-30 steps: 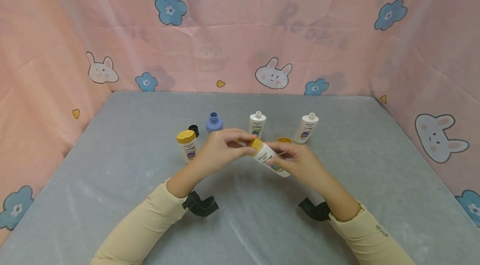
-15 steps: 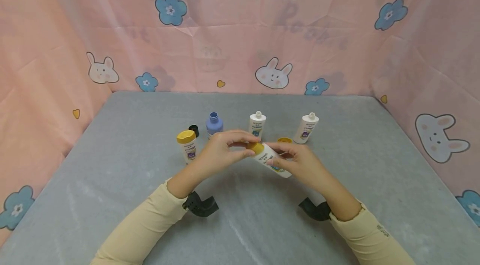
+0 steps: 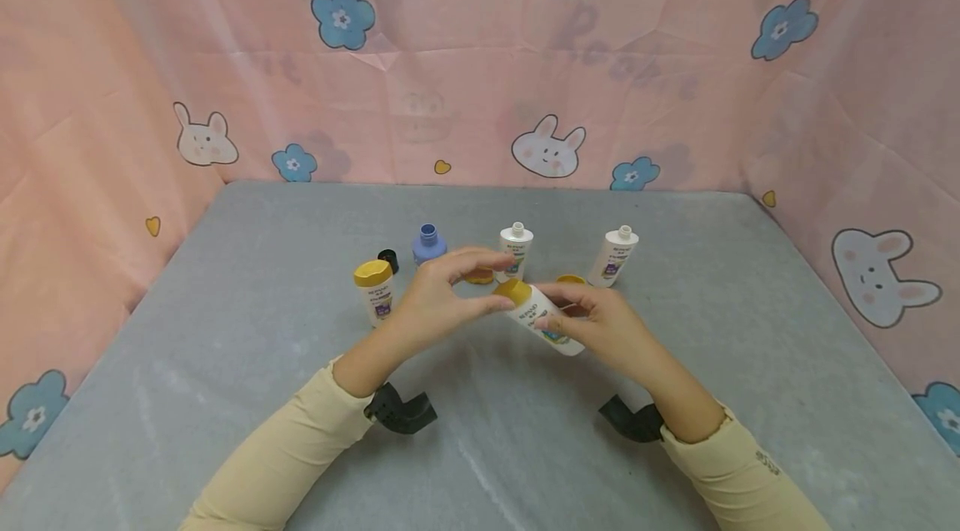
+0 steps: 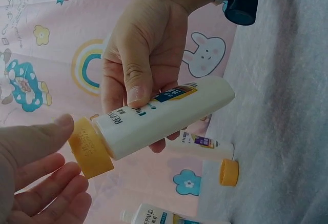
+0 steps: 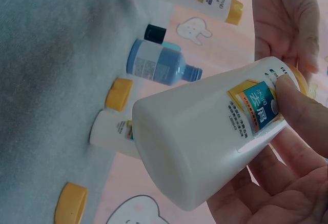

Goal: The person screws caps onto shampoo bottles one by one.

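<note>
A white shampoo bottle (image 3: pixel 551 324) with a yellow cap (image 3: pixel 514 291) on its top is held tilted above the grey table, cap towards the left. My right hand (image 3: pixel 603 323) grips its body, thumb across the label and fingers behind, as the right wrist view shows from the bottle's base (image 5: pixel 164 152). Around the cap, my left hand (image 3: pixel 438 293) is spread, thumb and fingers apart. In the left wrist view the thumb tip lies right at the edge of the cap (image 4: pixel 90 147), while the other fingers stay loosely bent beside it.
At left stand a yellow-capped white bottle (image 3: pixel 375 298), a black cap (image 3: pixel 388 259) and an uncapped blue bottle (image 3: pixel 429 246). Behind my hands are two uncapped white bottles, one central (image 3: pixel 516 246) and one right (image 3: pixel 615 256). Yellow caps (image 3: pixel 480 276) lie near them.
My left fingers, earlier pinching the cap, have spread and lifted off it, showing a yellow cap on the table behind. The right hand keeps the bottle nearly where it was.
</note>
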Demonstrator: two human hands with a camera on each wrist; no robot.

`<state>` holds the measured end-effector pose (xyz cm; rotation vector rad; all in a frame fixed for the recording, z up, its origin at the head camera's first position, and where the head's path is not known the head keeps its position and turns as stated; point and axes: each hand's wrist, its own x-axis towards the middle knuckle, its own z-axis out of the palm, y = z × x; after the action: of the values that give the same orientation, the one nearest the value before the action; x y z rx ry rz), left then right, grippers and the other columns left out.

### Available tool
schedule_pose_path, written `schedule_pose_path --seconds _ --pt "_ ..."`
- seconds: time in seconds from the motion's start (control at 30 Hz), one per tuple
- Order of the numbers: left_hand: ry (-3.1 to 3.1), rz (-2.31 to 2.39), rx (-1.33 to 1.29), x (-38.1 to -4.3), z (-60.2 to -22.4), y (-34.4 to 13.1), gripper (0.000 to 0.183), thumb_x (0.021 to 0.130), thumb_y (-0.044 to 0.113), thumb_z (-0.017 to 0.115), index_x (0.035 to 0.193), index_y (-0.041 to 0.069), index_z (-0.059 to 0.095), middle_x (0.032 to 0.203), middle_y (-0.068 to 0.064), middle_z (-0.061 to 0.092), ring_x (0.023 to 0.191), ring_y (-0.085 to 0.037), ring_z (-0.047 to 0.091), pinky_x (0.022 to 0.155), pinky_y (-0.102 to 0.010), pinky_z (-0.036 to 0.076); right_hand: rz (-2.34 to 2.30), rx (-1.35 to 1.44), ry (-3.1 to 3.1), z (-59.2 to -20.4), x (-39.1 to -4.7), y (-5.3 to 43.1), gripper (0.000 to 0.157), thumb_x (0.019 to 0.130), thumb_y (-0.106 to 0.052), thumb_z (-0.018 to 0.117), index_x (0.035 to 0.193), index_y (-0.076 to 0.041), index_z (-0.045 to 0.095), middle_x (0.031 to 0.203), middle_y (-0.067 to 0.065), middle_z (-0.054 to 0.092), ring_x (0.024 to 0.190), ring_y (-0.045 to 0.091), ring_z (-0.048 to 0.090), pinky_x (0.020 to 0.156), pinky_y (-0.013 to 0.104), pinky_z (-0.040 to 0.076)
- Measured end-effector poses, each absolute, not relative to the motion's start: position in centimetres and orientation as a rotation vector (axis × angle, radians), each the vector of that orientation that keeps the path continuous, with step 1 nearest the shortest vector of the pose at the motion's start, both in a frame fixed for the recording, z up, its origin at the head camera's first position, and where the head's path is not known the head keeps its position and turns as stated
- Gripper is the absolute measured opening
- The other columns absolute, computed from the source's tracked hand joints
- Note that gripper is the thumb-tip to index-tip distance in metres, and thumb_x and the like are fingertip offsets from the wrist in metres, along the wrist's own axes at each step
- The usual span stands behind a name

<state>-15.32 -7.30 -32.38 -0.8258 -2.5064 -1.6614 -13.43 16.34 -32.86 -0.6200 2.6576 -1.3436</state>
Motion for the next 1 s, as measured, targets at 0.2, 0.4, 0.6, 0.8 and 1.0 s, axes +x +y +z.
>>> schedule_pose_path --seconds 0.2,0.4,0.6,0.8,1.0 --pt "-2.514 -1.727 -0.859 -15.35 -32.56 -7.44 0.031 0.087 0.015 0.078 0.117 0.011 0.073 0.119 -0.001 0.07 0.109 -0.015 0.065 0.099 -0.038 0.055 -1.327 -0.606 2.66 -32.83 -13.41 16.35 0.036 0.091 -0.016 0.071 0.125 -0.004 0.068 0.115 0.012 0.072 0.103 0.028 0.067 0.09 0.04 0.057" --pt "-2.558 -1.726 -0.905 -15.36 -32.53 -7.64 0.028 0.09 0.015 0.075 0.118 0.012 0.073 0.122 0.0 0.068 0.113 -0.014 0.064 0.1 -0.033 0.054 -1.316 -0.602 2.659 -32.85 -13.48 16.32 0.035 0.091 -0.015 0.072 0.124 -0.002 0.068 0.114 0.012 0.072 0.101 0.025 0.068 0.09 0.039 0.058" --pt "-2.545 -1.723 -0.969 -15.32 -32.27 -7.71 0.036 0.088 0.008 0.075 0.123 0.009 0.069 0.13 -0.003 0.066 0.125 -0.017 0.06 0.107 -0.031 0.05 -1.327 -0.597 2.65 -32.9 -13.49 16.35 0.035 0.091 -0.015 0.072 0.123 -0.002 0.068 0.114 0.012 0.072 0.1 0.023 0.067 0.088 0.03 0.057" --pt "-2.568 -1.728 -0.766 -15.06 -31.74 -7.64 0.049 0.081 0.019 0.083 0.127 0.012 0.066 0.131 -0.002 0.066 0.119 -0.019 0.063 0.105 -0.034 0.051 -1.337 -0.604 2.644 -32.91 -13.47 16.3 0.036 0.091 -0.015 0.071 0.125 -0.001 0.067 0.116 0.013 0.072 0.101 0.023 0.067 0.089 0.031 0.057" --pt "-2.655 -1.836 -0.545 -15.06 -31.84 -7.44 0.044 0.081 0.028 0.084 0.12 0.017 0.07 0.124 -0.001 0.07 0.114 -0.016 0.066 0.096 -0.034 0.057 -1.339 -0.602 2.643 -32.91 -13.45 16.24 0.036 0.091 -0.015 0.072 0.124 -0.002 0.068 0.115 0.012 0.072 0.101 0.022 0.067 0.089 0.029 0.056"
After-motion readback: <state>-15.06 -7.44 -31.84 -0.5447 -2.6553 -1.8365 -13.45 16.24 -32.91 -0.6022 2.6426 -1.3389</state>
